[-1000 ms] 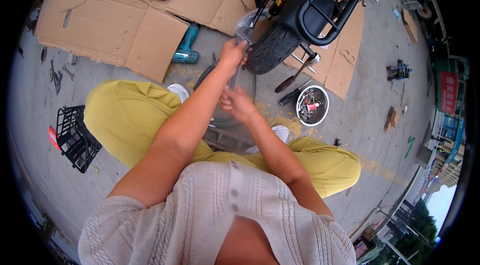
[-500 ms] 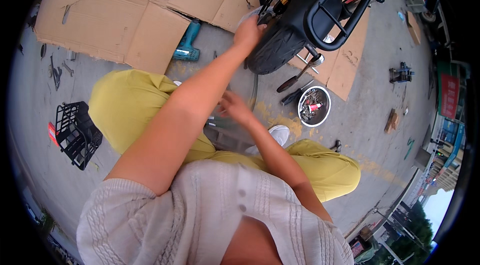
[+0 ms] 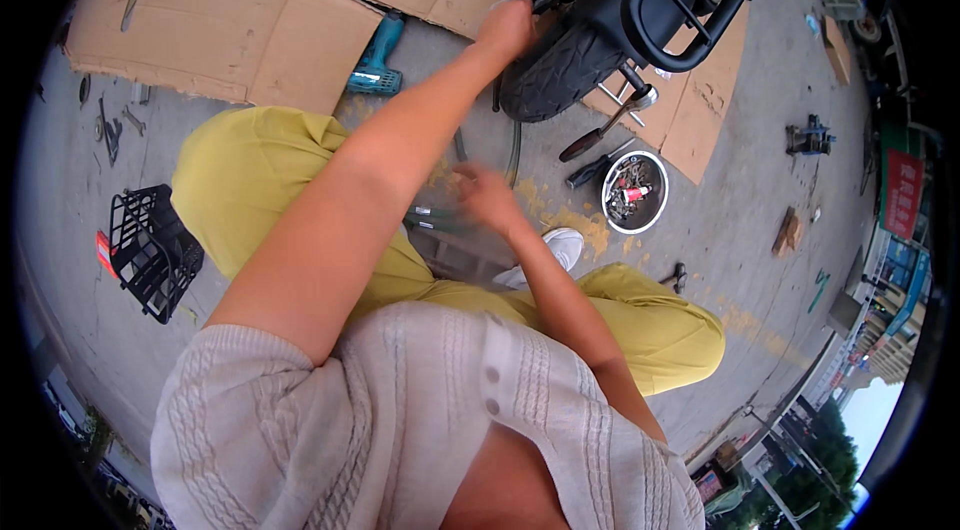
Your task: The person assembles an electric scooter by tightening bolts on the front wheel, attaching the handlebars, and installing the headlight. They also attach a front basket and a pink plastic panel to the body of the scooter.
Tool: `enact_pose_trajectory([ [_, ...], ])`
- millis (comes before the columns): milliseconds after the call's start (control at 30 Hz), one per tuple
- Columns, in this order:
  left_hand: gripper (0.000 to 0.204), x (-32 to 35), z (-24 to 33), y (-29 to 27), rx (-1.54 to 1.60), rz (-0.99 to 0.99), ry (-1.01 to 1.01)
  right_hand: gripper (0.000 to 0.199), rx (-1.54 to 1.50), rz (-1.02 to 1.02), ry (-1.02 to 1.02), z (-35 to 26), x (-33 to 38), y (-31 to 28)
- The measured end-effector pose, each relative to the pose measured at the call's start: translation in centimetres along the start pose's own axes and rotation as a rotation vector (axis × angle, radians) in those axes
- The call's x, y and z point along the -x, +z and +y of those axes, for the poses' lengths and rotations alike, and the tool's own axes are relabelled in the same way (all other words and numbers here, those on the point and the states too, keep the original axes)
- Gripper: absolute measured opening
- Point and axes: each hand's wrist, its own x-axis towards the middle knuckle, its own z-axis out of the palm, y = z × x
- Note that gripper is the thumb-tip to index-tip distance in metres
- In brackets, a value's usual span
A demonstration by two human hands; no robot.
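My left hand (image 3: 507, 28) reaches forward to the side of the black scooter-like vehicle's wheel (image 3: 552, 80), by its hub. Its fingers are curled in there, and whatever they grip is hidden. My right hand (image 3: 488, 198) hangs in the air above the ground between my knees, blurred by motion, its fingers apart and nothing visible in them. Below it, a greenish hose (image 3: 515, 155) lies on the concrete. A ratchet wrench (image 3: 610, 135) leans by the wheel on a metal bar that sticks out at its side.
A metal bowl of small hardware (image 3: 607, 220) stands right of the hose, a dark-handled screwdriver (image 3: 590, 170) beside it. A teal power drill (image 3: 377, 60) lies near cardboard sheets (image 3: 200, 20). At left are a black basket (image 3: 155, 250) and wrenches (image 3: 110, 130). A wood block (image 3: 788, 232) lies right.
My view has tilted slightly, so the ground things sit higher in the picture. My right hand has moved a little to the right, away from my left forearm. My left hand stays at the wheel.
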Motion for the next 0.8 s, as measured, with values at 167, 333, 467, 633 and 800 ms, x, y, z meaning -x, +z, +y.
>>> enact_pose_trajectory([
  [167, 0.026, 0.0, 0.4, -0.6, 0.057, 0.086, 0.003, 0.029, 0.127, 0.179, 0.035, 3.8, -0.9, -4.5],
  [333, 0.032, 0.2, -0.2, 0.9, 0.089, 0.237, 0.018, 0.027, -0.107, 0.21, 0.134, 4.3, -0.4, -6.2],
  [467, 0.032, 0.1, 0.5, 0.6, 0.045, 0.227, -0.015, 0.024, 0.033, 0.201, 0.082, 5.7, -0.9, -5.8],
  [633, 0.026, 0.2, 0.9, 0.1, -0.076, 0.191, -0.076, 0.024, 0.261, 0.21, -0.042, 6.2, -1.0, -4.5],
  [800, 0.029, 0.3, 0.2, 0.9, -0.072, 0.195, -0.002, 0.025, 0.233, 0.184, -0.032, 6.2, -1.3, -4.0],
])
